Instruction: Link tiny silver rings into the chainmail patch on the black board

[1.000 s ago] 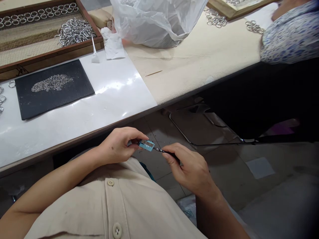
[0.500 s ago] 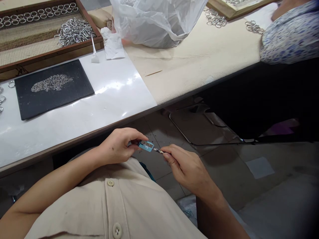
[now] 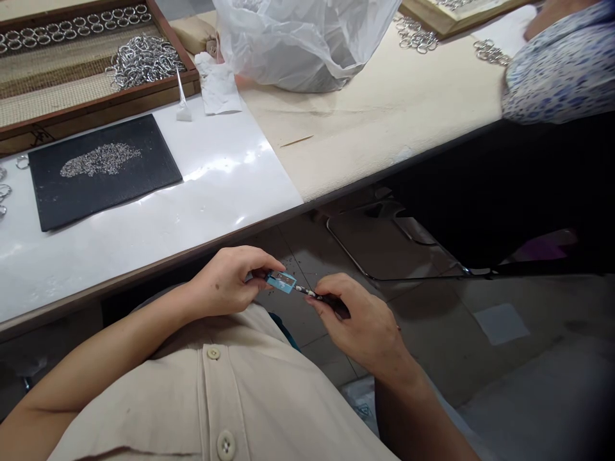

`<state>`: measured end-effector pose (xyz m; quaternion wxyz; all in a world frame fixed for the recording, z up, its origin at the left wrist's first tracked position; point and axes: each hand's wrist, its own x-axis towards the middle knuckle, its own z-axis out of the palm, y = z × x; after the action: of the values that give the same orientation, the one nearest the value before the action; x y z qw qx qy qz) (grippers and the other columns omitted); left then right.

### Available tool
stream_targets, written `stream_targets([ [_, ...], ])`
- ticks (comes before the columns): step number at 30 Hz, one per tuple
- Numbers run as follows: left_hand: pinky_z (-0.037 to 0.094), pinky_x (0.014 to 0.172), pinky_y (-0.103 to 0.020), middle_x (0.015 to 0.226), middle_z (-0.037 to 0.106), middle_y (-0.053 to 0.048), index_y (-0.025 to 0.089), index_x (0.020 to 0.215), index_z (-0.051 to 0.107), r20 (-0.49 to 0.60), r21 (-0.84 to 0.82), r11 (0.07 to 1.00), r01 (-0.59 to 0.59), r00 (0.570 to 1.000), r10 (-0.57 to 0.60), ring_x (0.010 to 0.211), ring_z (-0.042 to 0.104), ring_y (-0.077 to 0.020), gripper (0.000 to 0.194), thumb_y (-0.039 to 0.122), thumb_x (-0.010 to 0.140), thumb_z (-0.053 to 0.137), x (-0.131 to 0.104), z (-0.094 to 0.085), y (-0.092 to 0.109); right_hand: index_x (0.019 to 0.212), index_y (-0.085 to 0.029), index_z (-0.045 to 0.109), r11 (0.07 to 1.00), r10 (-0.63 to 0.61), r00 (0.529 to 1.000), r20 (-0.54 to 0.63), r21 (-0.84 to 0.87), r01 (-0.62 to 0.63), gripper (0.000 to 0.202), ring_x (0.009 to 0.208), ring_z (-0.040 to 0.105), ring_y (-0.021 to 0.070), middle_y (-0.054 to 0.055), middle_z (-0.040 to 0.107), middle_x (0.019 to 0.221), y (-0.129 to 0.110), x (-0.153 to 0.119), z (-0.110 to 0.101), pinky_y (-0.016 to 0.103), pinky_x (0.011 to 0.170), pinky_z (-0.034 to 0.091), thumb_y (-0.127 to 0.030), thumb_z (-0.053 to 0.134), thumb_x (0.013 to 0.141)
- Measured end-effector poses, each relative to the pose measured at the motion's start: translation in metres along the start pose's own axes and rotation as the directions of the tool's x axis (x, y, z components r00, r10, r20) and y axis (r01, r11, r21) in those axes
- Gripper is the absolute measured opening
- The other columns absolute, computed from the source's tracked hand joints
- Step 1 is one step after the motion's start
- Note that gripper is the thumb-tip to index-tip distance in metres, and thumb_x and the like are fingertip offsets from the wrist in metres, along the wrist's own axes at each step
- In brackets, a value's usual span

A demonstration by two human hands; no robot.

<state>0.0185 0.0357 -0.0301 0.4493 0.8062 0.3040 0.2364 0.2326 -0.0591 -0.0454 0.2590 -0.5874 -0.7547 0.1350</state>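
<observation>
Between thumb and index finger, my left hand [image 3: 235, 280] pinches a small blue pencil sharpener [image 3: 281, 282] with a metal blade on its face. A dark pencil with pale spots [image 3: 306, 292] has its tip in the sharpener's right end. My right hand [image 3: 360, 320] grips that pencil's other part with thumb and fingers, its far end hidden by the hand. Both hands are held low in front of my beige shirt, below the table edge.
On the table [image 3: 225, 186] lie a black mat [image 3: 154, 153] with a pile of tiny metal pieces, a wooden tray [image 3: 189, 83] of metal rings, a small white brush [image 3: 183, 105], a toothpick [image 3: 296, 141] and a plastic bag [image 3: 307, 51]. A co-worker's patterned sleeve [image 3: 560, 70] is at right.
My right hand has turned and its fingers have shifted on the pencil, showing more of the dark shaft. My left hand and the sharpener stay nearly still.
</observation>
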Motion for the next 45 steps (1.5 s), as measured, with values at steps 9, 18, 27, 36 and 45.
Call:
stream_targets([
  [9, 0.051, 0.067, -0.022, 0.082, 0.069, -0.002, 0.016, 0.095, 0.067, 0.005, -0.009, 1.0, 0.006, 1.0, -0.006, 0.07, 0.062, -0.0115, 0.031, 0.0, 0.072, 0.056, -0.001, 0.0, -0.001, 0.085, -0.02, 0.05, 0.999, -0.052, 0.999, 0.01, 0.007, 0.052, 0.005, 0.061, 0.058, 0.0115, 0.001, 0.061, 0.074, -0.003, 0.001, -0.001, 0.022, 0.051, 0.043, -0.016, 0.052, 0.087],
  [18, 0.05, 0.067, -0.022, 0.081, 0.069, -0.002, 0.015, 0.095, 0.067, 0.02, -0.003, 1.0, -0.002, 1.0, 0.002, 0.071, 0.061, -0.0113, 0.031, -0.002, 0.071, 0.056, -0.001, -0.001, -0.001, 0.085, -0.018, 0.052, 0.999, -0.04, 0.997, 0.063, -0.002, 0.04, 0.006, 0.052, 0.054, 0.0103, -0.001, 0.058, 0.067, -0.008, 0.004, -0.005, 0.023, 0.048, 0.04, -0.018, 0.049, 0.09],
  [27, 0.051, 0.068, -0.022, 0.084, 0.07, -0.003, 0.013, 0.096, 0.068, 0.028, -0.01, 1.0, -0.006, 1.0, 0.006, 0.072, 0.062, -0.0117, 0.031, -0.002, 0.071, 0.056, -0.001, 0.0, -0.001, 0.087, -0.014, 0.056, 0.997, -0.074, 0.991, 0.115, 0.007, 0.074, 0.017, 0.053, 0.054, 0.0117, 0.001, 0.058, 0.065, -0.007, 0.005, -0.006, 0.024, 0.049, 0.039, -0.015, 0.041, 0.092],
  [36, 0.05, 0.068, -0.022, 0.083, 0.069, -0.002, 0.014, 0.095, 0.068, 0.033, 0.004, 1.0, 0.008, 0.999, -0.008, 0.071, 0.061, -0.0118, 0.033, -0.003, 0.07, 0.055, -0.001, 0.0, -0.002, 0.094, -0.019, 0.055, 1.0, 0.01, 0.995, 0.097, 0.006, -0.011, 0.009, 0.06, 0.064, 0.0148, 0.003, 0.067, 0.076, -0.005, 0.001, -0.003, 0.025, 0.054, 0.047, -0.025, 0.051, 0.089],
  [45, 0.05, 0.068, -0.021, 0.082, 0.069, -0.001, 0.016, 0.094, 0.068, 0.046, -0.01, 0.998, 0.065, 0.997, -0.065, 0.071, 0.062, -0.0115, 0.033, -0.002, 0.069, 0.056, -0.001, 0.0, -0.001, 0.087, -0.02, 0.056, 0.999, 0.031, 0.99, 0.138, -0.031, -0.027, 0.011, 0.051, 0.06, 0.0129, 0.0, 0.066, 0.067, 0.002, -0.002, -0.009, 0.024, 0.049, 0.043, -0.024, 0.046, 0.091],
])
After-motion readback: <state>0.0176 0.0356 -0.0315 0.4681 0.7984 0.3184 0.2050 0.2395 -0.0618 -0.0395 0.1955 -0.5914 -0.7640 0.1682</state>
